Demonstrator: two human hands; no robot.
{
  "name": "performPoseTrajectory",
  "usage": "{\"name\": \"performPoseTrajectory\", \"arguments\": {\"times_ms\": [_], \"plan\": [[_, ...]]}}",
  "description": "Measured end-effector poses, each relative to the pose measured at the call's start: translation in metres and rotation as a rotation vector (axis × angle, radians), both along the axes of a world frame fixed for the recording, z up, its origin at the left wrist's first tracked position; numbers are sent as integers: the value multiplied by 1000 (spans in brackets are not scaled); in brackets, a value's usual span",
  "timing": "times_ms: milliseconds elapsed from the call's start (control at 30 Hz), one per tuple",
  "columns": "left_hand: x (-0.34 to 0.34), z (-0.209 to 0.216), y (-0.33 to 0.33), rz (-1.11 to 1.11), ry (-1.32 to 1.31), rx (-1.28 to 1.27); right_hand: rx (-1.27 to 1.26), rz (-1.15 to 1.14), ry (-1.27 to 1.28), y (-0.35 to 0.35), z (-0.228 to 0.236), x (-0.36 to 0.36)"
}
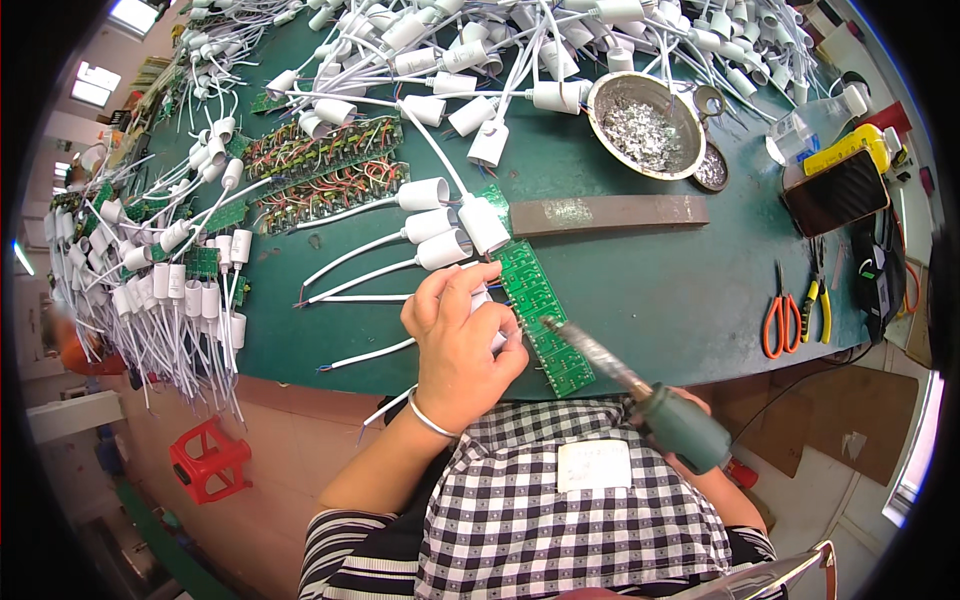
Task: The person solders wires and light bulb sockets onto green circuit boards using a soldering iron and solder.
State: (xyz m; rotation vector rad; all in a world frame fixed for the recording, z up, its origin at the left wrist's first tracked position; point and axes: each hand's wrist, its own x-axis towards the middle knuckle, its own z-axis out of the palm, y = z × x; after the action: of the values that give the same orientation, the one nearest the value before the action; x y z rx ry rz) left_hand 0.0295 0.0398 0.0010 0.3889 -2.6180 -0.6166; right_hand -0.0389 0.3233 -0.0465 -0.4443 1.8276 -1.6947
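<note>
A narrow green circuit board strip (545, 318) lies on the green table in front of me. My left hand (460, 345) is closed at the strip's left edge, its fingers curled over a white lamp socket (480, 298) that they partly hide. My right hand (692, 400) grips a soldering iron (685, 428) by its green handle, which covers most of that hand. The iron's tip hovers over or touches the strip's middle; I cannot tell which. More white lamp sockets (440, 249) with white cables line the strip's left side, and one (485, 224) overlaps its far end.
Beyond the strip lies a brown bar (610, 214). A metal bowl (600, 110) holds silvery scraps. Orange-handled scissors (780, 318), yellow-handled pliers (818, 305) and a dark phone (838, 198) are at the right. Wired boards (330, 175) and piled sockets (410, 60) fill the back and left.
</note>
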Motion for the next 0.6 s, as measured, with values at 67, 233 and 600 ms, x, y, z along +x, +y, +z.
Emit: {"name": "performPoseTrajectory", "arguments": {"times_ms": [67,233,600], "plan": [[0,1,0,3,-7,12,-137,202,274,-13,25,-16],[1,1,0,10,-6,6,-5,181,206,-19,39,-16],[46,0,-7,75,-83,-183,26,91,129,4,7,-11]]}}
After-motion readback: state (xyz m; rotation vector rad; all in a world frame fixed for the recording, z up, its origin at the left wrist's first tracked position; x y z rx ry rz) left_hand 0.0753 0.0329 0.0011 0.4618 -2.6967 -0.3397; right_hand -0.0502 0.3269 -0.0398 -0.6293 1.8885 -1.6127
